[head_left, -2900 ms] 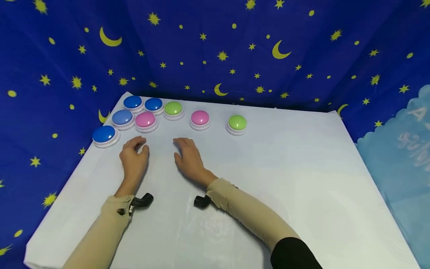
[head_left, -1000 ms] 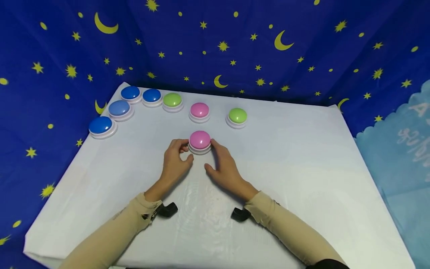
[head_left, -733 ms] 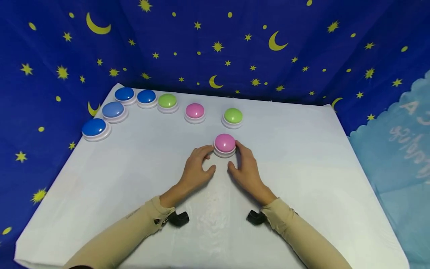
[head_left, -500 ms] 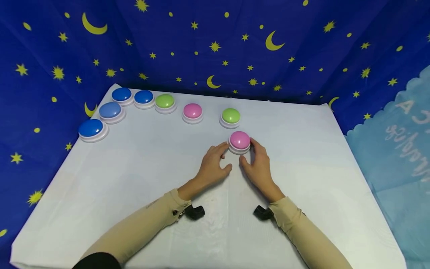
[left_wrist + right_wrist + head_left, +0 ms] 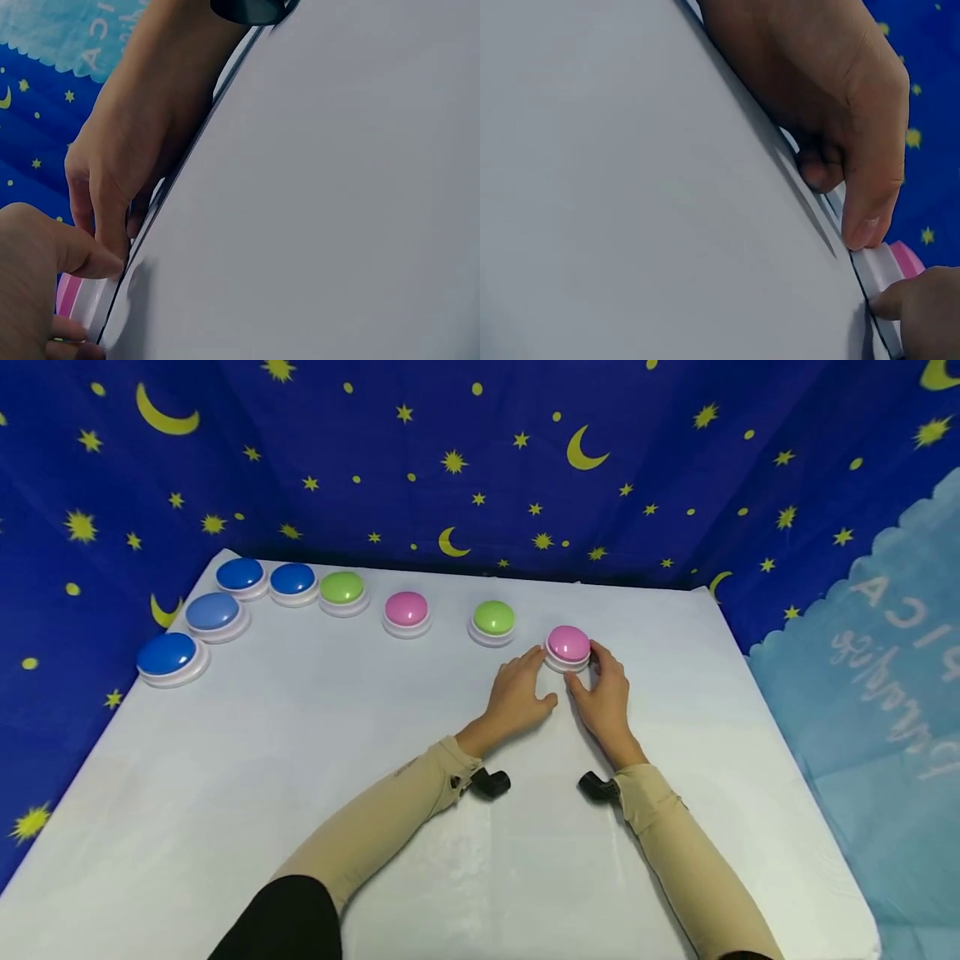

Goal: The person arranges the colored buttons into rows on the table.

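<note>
A pink buzzer button (image 5: 567, 644) with a round white base is between my two hands on the right of the row in the head view. My left hand (image 5: 516, 693) touches the base's left side with its fingers, the thumb standing apart. My right hand (image 5: 605, 695) pinches the base, thumb at the front and fingers on its right side. In the left wrist view the right hand (image 5: 135, 127) reaches from above and the left hand (image 5: 30, 277) is at lower left. The right wrist view shows the left hand (image 5: 840, 90) opposite the right thumb (image 5: 891, 301).
Just left of the hands is a green button (image 5: 494, 617). Further left are another pink button (image 5: 407, 609), another green button (image 5: 342, 587) and several blue ones (image 5: 167, 654). They stand on a white-covered table (image 5: 300, 760) before a starry blue drape (image 5: 360, 427).
The pink button has travelled from the left cluster along the front of the row, then right and back, beyond the right green button. Both hands have moved with it; the head view has shifted.
</note>
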### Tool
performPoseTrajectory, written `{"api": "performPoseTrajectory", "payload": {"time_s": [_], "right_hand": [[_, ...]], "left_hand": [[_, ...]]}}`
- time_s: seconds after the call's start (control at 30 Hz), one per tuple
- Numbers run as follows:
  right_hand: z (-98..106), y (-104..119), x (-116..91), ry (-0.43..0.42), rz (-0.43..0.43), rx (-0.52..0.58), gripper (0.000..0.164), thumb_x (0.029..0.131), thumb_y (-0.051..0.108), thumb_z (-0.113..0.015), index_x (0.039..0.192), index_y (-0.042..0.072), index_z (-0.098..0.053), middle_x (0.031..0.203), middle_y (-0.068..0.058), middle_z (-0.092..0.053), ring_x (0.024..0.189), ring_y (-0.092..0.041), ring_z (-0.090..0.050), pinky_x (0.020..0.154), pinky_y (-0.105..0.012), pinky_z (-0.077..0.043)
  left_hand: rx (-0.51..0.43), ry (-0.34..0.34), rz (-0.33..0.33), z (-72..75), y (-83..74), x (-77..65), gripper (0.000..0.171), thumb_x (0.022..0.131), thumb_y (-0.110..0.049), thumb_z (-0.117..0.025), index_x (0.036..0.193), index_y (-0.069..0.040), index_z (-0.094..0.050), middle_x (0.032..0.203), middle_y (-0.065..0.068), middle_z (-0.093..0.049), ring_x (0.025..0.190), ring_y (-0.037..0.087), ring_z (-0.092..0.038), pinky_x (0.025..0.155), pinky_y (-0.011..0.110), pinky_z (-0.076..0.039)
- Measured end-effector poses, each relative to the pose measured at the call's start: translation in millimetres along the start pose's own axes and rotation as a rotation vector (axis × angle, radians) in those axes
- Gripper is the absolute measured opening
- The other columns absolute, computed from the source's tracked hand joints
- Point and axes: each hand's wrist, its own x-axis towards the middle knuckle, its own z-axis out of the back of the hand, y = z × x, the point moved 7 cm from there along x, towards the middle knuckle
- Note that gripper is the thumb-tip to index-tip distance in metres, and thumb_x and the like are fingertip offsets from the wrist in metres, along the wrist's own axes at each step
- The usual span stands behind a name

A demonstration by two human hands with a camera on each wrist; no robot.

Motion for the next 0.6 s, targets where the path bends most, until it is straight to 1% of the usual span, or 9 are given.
{"api": "performPoseTrajectory", "payload": {"time_s": [0.1, 0.2, 0.33, 0.47, 0.6], "right_hand": [[1.9, -10.0, 9.7, 0.006, -0.024, -0.014, 0.068, 0.095, 0.008, -0.074, 0.154, -0.008, -0.043, 0.149, -0.028, -0.056, 0.137, -0.042, -0.05, 0.115, -0.05, -0.043], [0.3, -13.7, 19.2, 0.015, -0.033, -0.033, 0.067, 0.097, 0.01, -0.072, 0.155, -0.007, -0.041, 0.152, -0.028, -0.053, 0.139, -0.042, -0.048, 0.116, -0.05, -0.041], [1.8, -18.6, 29.7, 0.009, -0.045, -0.053, 0.066, 0.098, 0.009, -0.071, 0.155, -0.007, -0.042, 0.152, -0.028, -0.053, 0.14, -0.042, -0.048, 0.117, -0.05, -0.04], [3.7, -25.6, 35.2, 0.009, -0.064, -0.056, 0.066, 0.098, 0.008, -0.072, 0.155, -0.006, -0.042, 0.152, -0.027, -0.054, 0.14, -0.041, -0.049, 0.117, -0.049, -0.042], [5.4, -30.9, 36.1, 0.012, -0.076, -0.051, 0.066, 0.098, 0.009, -0.072, 0.155, -0.006, -0.042, 0.152, -0.026, -0.054, 0.14, -0.04, -0.049, 0.118, -0.047, -0.042]], "left_hand": [[0.014, 0.019, 0.016, -6.3, -3.9, 14.6, 0.079, 0.091, -0.027, -0.075, 0.159, -0.003, -0.043, 0.166, 0.014, -0.043, 0.146, 0.032, -0.05, 0.123, 0.048, -0.037], [0.026, 0.012, 0.03, -7.2, -4.1, 25.5, 0.079, 0.091, -0.027, -0.075, 0.159, -0.003, -0.043, 0.166, 0.014, -0.043, 0.148, 0.032, -0.049, 0.124, 0.047, -0.036], [0.032, 0.0, 0.029, -11.5, -4.0, 38.1, 0.079, 0.092, -0.028, -0.074, 0.159, -0.003, -0.043, 0.166, 0.014, -0.043, 0.15, 0.03, -0.046, 0.125, 0.047, -0.034], [0.017, 0.009, 0.03, -17.1, -3.6, 45.4, 0.079, 0.093, -0.029, -0.075, 0.16, -0.004, -0.042, 0.167, 0.013, -0.042, 0.152, 0.03, -0.044, 0.126, 0.048, -0.033], [0.022, 0.023, 0.027, -21.0, -4.5, 48.2, 0.079, 0.094, -0.029, -0.074, 0.161, -0.005, -0.04, 0.167, 0.014, -0.041, 0.151, 0.032, -0.045, 0.126, 0.049, -0.032]]}}
